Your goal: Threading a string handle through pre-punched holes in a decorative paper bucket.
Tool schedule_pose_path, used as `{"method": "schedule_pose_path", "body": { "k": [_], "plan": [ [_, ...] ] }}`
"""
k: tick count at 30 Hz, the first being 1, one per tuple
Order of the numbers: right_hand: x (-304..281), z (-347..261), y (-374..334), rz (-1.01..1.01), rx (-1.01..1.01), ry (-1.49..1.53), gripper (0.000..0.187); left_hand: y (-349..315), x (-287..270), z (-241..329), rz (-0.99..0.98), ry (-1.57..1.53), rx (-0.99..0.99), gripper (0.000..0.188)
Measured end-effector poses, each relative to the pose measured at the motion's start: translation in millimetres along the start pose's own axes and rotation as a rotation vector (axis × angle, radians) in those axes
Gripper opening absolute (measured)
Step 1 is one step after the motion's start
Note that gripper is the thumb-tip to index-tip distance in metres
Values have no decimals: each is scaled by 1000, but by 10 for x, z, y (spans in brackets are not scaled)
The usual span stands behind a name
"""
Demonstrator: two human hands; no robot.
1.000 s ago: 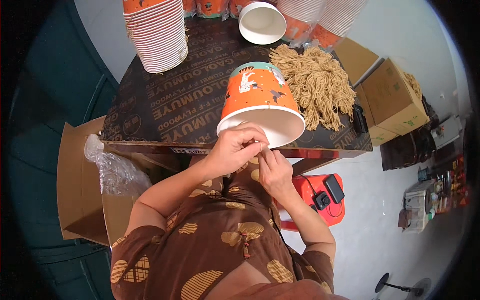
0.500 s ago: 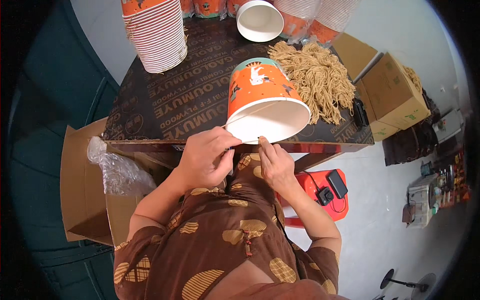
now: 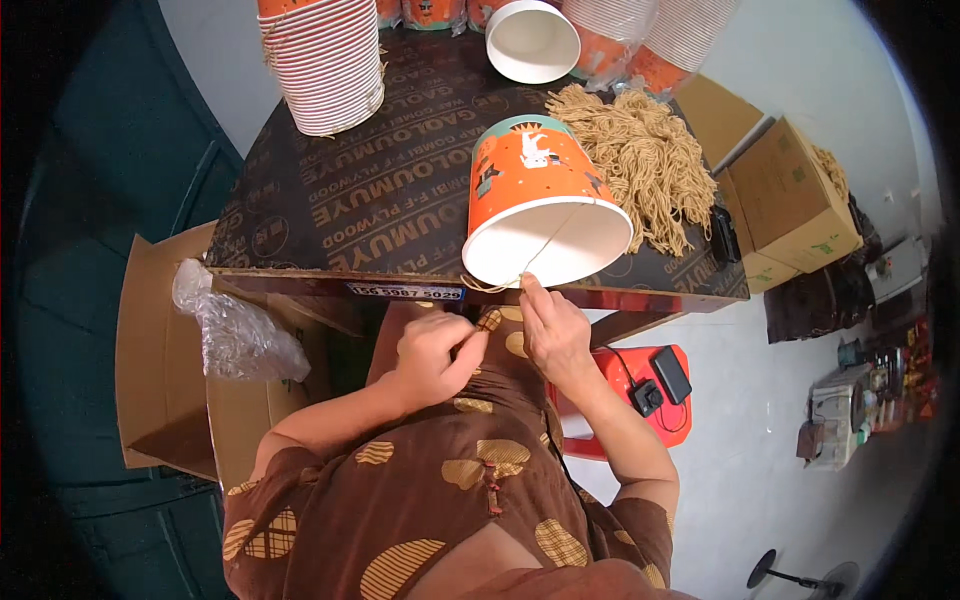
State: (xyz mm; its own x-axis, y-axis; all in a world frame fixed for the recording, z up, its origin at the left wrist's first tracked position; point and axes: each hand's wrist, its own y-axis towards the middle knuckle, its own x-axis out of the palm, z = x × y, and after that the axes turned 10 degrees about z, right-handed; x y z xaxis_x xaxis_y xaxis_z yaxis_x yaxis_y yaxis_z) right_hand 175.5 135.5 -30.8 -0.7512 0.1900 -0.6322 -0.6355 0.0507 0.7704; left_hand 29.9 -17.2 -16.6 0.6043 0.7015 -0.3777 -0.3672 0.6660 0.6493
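Nearest the viewer, the left hand (image 3: 436, 352) is apart from the bucket, below and to the left of the right fingers. Its own fingers are curled loosely inward, with thumb and forefinger close together; the palm is turned away, so it cannot be told whether anything is held.

The right hand (image 3: 557, 332) is the nearer of the two to the bucket. Its thumb and forefinger are closed in a pinch on a thin tan twisted cord (image 3: 550, 243), at the near edge of the bucket's rim. From this pinch the cord runs taut across the mouth, up and rightward to the far side of the rim. A slack loop of it bows out to the left of the right fingers.

To the right of the right hand and lower down is a red plastic stool (image 3: 611, 376) bearing small black devices.

The orange paper bucket with a green base band and white rim (image 3: 530, 165) lies on its side directly beyond the right fingers. Its mouth faces them; its long axis runs away from them, leaning slightly left toward the base.

Under it is the black, brown-printed plywood surface (image 3: 400, 180). Beyond the fingers and to the right, a heap of tan cords (image 3: 650, 165) lies just beside the bucket. Farther off, to the left, stands a tall nested stack of orange-and-white buckets (image 3: 325, 70). Farthest, straight ahead, a white-lined round container (image 3: 533, 42) shows its mouth.
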Motion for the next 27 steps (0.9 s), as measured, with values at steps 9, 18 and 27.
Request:
{"method": "schedule_pose_path", "body": {
  "k": [9,18,27],
  "plan": [
    [43,7,-33,47,32,43,25,142,320,-31,-237,-857,-1131,24],
    [46,40,-51,23,16,37,27,217,346,50,145,36,-40,27],
    [64,33,-102,13,182,257,39,440,353,325,-43,-196,361,30]
  ]
}}
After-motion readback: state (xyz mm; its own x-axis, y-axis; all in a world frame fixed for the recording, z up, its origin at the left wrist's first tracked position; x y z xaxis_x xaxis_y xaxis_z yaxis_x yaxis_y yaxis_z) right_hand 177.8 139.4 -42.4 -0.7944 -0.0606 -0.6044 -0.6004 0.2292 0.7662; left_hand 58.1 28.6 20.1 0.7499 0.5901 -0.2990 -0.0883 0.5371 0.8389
